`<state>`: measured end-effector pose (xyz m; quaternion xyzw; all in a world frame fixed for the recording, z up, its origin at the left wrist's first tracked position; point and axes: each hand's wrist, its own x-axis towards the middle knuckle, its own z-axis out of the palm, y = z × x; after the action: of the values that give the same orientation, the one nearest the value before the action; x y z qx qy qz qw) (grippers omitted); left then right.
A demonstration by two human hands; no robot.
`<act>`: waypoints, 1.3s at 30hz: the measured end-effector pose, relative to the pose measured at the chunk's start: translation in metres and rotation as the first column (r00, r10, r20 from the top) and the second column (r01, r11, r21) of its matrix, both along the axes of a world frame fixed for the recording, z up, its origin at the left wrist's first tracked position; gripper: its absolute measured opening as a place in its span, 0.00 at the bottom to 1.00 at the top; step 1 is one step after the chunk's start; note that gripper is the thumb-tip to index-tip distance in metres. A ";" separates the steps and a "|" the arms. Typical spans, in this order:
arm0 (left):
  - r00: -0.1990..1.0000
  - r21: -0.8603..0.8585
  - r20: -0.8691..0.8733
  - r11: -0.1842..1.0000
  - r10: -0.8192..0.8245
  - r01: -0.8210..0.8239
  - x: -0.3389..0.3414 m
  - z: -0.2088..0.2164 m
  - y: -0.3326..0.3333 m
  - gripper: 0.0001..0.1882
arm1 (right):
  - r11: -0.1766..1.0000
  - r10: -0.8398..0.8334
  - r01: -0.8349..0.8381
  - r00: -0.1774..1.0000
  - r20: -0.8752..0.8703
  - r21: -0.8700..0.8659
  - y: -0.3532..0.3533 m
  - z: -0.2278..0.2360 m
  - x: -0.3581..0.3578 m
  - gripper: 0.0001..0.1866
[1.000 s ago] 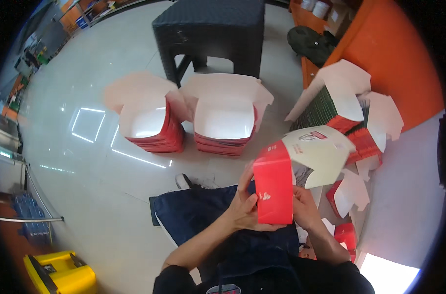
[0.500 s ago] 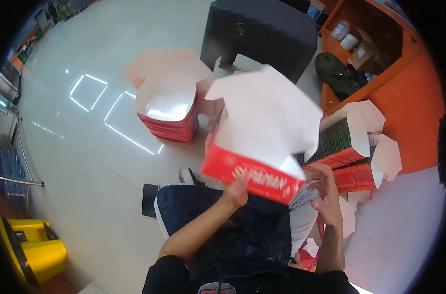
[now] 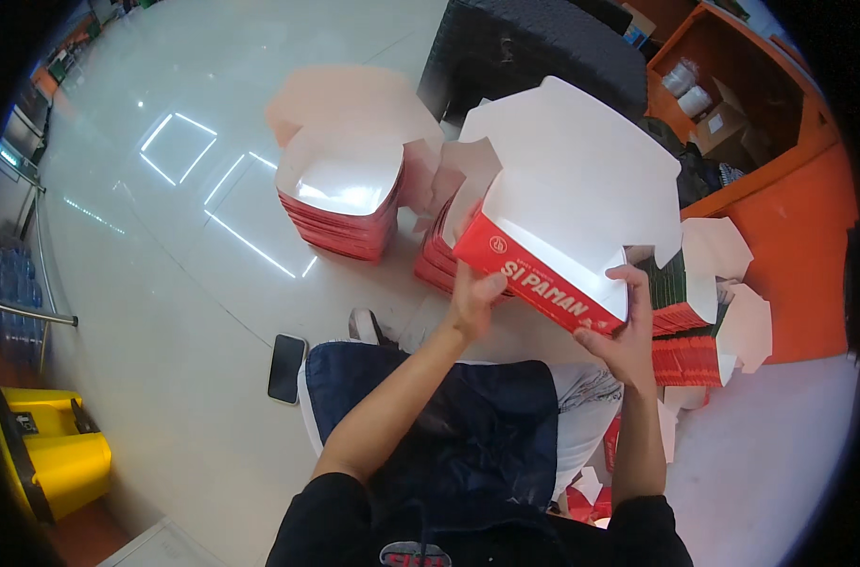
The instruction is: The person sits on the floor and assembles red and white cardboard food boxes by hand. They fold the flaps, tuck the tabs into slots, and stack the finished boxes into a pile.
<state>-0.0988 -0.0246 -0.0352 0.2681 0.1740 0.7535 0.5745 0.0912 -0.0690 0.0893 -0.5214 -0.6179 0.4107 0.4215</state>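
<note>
Both hands hold a red paper food box (image 3: 543,276) with a white inside, its large lid flap raised away from me. My left hand (image 3: 475,298) grips the front wall near the left corner, thumb on the red face. At the right corner, my right hand (image 3: 627,331) has its thumb on the front and its fingers at the side wall's top edge. Behind the held box, partly hidden, stands a stack of red boxes (image 3: 435,255). Left of that is another stack of nested boxes (image 3: 340,227) with white insides.
Folded cartons in red and green (image 3: 680,293) lie in rows at my right, by an orange cabinet (image 3: 770,246). A black covered block (image 3: 534,57) stands beyond. A phone (image 3: 286,369) lies on the floor left of my apron-covered lap (image 3: 430,425). A yellow bin (image 3: 66,463) is lower left.
The held box has moved right and a little up, its lid flap tilting farther back. My right hand, loose beside the corner before, now grips it. The view has shifted slightly.
</note>
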 end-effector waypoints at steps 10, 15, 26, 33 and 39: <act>0.824 -0.219 -0.509 0.888 0.248 -0.403 -0.067 -0.003 0.026 0.21 | 0.952 -0.091 -0.065 0.870 0.484 0.297 0.053 -0.045 0.008 0.40; 0.696 -0.132 -0.694 0.917 0.185 -0.376 -0.050 -0.004 0.023 0.25 | 0.921 -0.204 0.033 0.889 0.409 0.388 0.059 -0.087 -0.006 0.41; -0.111 0.402 -0.907 0.914 0.406 0.056 -0.034 0.053 -0.011 0.24 | 0.966 0.137 -0.172 0.974 0.182 0.193 0.072 -0.093 -0.007 0.60; -0.081 0.437 -0.896 0.899 0.437 0.026 -0.048 0.036 -0.002 0.09 | 0.926 -0.014 -0.020 0.996 0.088 0.377 0.073 -0.133 -0.018 0.52; -0.090 0.503 -0.860 0.864 0.502 0.016 -0.067 0.027 -0.004 0.13 | 0.935 0.103 -0.163 0.974 0.200 0.316 0.069 -0.137 -0.037 0.29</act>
<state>-0.1654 -0.0290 -0.0080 0.7840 0.4367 0.4371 0.0595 0.0539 -0.0005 -0.0475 -0.4352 -0.7474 0.2803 0.4164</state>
